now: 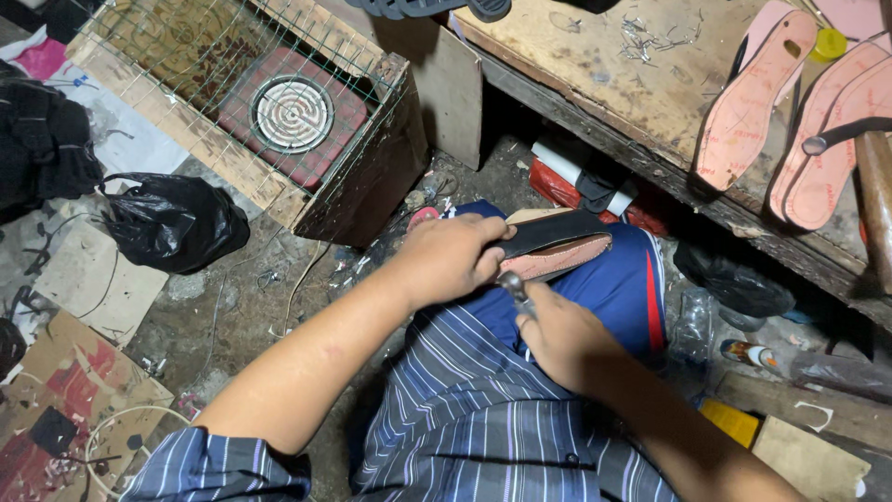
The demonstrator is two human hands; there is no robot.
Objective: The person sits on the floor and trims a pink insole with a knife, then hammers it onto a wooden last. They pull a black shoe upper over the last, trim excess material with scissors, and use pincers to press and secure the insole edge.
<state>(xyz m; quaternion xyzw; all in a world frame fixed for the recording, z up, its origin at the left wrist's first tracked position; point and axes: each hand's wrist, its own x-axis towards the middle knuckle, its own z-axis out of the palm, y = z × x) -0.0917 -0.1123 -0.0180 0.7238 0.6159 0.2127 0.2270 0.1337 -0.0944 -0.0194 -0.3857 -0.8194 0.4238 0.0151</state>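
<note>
1. Head view, looking down on the lap: the left hand (451, 256) is closed over the near end of a sandal sole (557, 249), pinning it on the person's thigh, which is covered in blue cloth (618, 293). A black strap (550, 230) crosses the top of the sole.
2. The right hand (562, 339) is wrapped round a small metal tool (513, 286), whose tip sits at the sole's near edge, just beside the left thumb.
3. To work this edge well, I judge the left hand should press the sole flat on the thigh so that it cannot rock under the tool.
4. Keeping the left fingertips clear of the tool's tip seems wise; they look almost touching.
5. Short, controlled strokes probably suit best, since the soft thigh gives little backing.
6. More pink soles (757, 93) lie along the right end of the wooden bench (595, 65), well apart from the hands.
7. A wooden crate (362, 177) holding a round coil heater (293, 113) stands on the floor beyond the left arm.
</note>
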